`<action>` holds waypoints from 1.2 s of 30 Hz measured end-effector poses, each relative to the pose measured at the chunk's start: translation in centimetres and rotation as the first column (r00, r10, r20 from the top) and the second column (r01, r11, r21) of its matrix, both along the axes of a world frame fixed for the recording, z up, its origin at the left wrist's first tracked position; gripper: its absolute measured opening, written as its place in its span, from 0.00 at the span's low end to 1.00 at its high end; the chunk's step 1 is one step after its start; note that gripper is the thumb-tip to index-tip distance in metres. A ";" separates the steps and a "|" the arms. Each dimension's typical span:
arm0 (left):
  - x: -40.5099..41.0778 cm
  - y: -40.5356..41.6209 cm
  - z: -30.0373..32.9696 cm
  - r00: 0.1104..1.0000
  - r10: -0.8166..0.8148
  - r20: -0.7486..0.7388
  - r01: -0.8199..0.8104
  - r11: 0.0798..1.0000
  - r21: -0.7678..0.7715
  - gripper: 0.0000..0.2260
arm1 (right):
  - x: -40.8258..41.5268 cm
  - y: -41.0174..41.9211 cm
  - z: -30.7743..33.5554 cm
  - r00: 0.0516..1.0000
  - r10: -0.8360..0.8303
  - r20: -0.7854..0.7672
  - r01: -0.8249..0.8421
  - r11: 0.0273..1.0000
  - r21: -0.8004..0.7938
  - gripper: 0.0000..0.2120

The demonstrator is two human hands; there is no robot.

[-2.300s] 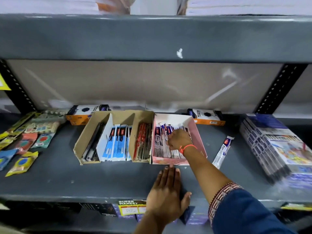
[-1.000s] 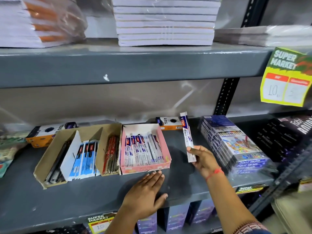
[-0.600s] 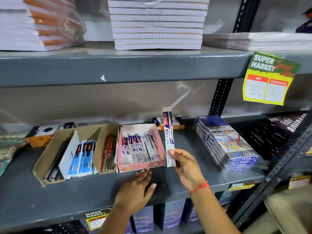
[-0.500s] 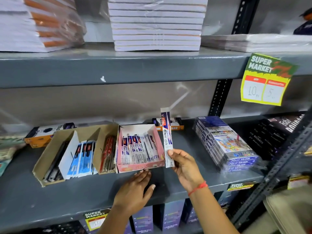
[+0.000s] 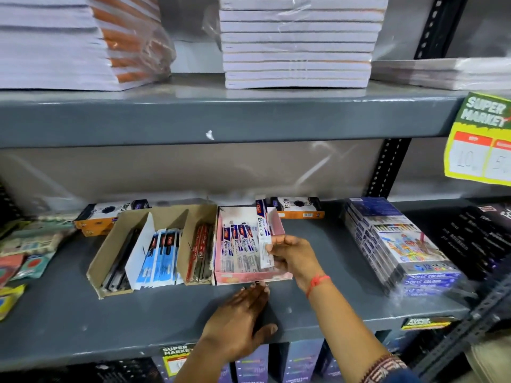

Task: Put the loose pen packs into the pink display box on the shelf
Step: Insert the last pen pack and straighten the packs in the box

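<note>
The pink display box [image 5: 276,225] stands on the grey shelf [image 5: 69,322] at centre, holding several white and blue pen packs [image 5: 237,247] side by side. My right hand [image 5: 296,255] is over the box's right side, gripping one long white pen pack [image 5: 264,236] by its lower end; the pack points away from me above the box's right part. My left hand [image 5: 237,319] lies flat on the shelf, its fingers spread, the fingertips touching the box's front wall.
A brown cardboard tray [image 5: 110,255] with black, blue and red pens adjoins the pink box on the left. Orange boxes [image 5: 301,208] sit behind. Wrapped colour-pencil packs [image 5: 401,244] lie to the right, small packets [image 5: 25,261] at far left. Stacked notebooks [image 5: 296,42] fill the upper shelf.
My right hand picked the loose pen pack off the shelf to the right of the box and carried it left, over the pink box. My left hand stayed flat by the box front.
</note>
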State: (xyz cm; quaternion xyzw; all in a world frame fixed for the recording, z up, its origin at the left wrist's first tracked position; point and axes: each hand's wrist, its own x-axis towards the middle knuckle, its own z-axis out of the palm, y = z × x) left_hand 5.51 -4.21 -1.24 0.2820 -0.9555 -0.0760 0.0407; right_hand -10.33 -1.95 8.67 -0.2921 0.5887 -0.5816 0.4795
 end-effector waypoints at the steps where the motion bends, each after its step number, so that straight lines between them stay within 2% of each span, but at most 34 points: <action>1: 0.0 0.0 0.0 1.000 -0.005 -0.007 0.005 1.000 -0.010 0.33 | 0.2 -1.0 0.1 0.998 0.013 -0.063 -0.011 0.999 0.034 0.08; 5: 0.1 0.0 0.0 1.000 -0.009 -0.020 0.010 1.000 0.017 0.32 | 1.2 -5.0 -0.8 0.934 0.086 -0.346 -0.018 0.981 0.194 0.13; 8: 0.0 0.1 0.2 1.000 -0.010 -0.021 0.011 0.999 0.035 0.32 | 2.0 -6.7 -1.6 0.805 0.209 -0.555 -0.031 0.949 0.312 0.18; 9: 0.1 0.1 0.3 1.000 -0.009 -0.023 0.010 1.000 0.024 0.32 | 2.4 -7.1 -1.8 0.782 0.230 -0.579 -0.033 0.943 0.331 0.19; 12: 0.2 0.2 0.6 1.000 0.002 -0.023 -0.006 0.987 -0.161 0.29 | 3.3 -7.8 -2.3 0.762 0.242 -0.600 -0.031 0.940 0.340 0.16; 17: -0.1 0.2 0.1 0.994 -0.035 -0.105 0.021 0.991 -0.131 0.30 | 3.9 -8.0 -3.3 0.754 0.210 -0.623 0.000 0.948 0.318 0.17; 19: 0.0 0.1 0.0 0.995 -0.035 -0.098 0.029 0.998 -0.062 0.31 | 3.9 -7.8 -3.3 0.739 0.224 -0.636 0.001 0.942 0.335 0.16; 21: 0.0 0.0 -0.1 0.993 -0.044 -0.107 0.029 0.991 -0.133 0.31 | 3.8 -7.6 -3.3 0.722 0.249 -0.646 -0.008 0.936 0.351 0.15; 24: -0.1 0.1 -0.1 0.997 -0.046 -0.066 0.045 0.999 -0.023 0.32 | 3.6 -7.3 -3.0 0.702 0.260 -0.663 -0.018 0.937 0.349 0.11; 27: 0.0 0.0 -0.5 0.995 -0.048 -0.090 0.047 0.999 -0.011 0.32 | 2.9 -6.8 -2.5 0.671 0.234 -0.704 0.012 0.945 0.327 0.09; 29: 0.0 0.0 -0.5 0.993 -0.043 -0.105 0.043 0.999 0.001 0.33 | 2.3 -6.1 -2.3 0.572 0.223 -0.789 0.063 0.948 0.313 0.10; 32: -0.1 0.0 -0.6 0.995 -0.032 -0.098 0.032 0.999 -0.005 0.33 | 1.4 -4.6 -2.3 0.357 0.208 -0.911 0.168 0.945 0.281 0.13; 36: 0.0 0.2 -0.5 0.993 -0.020 -0.113 0.018 1.000 -0.018 0.34 | 0.7 -3.6 -2.6 0.156 0.335 -0.929 0.201 0.910 0.362 0.15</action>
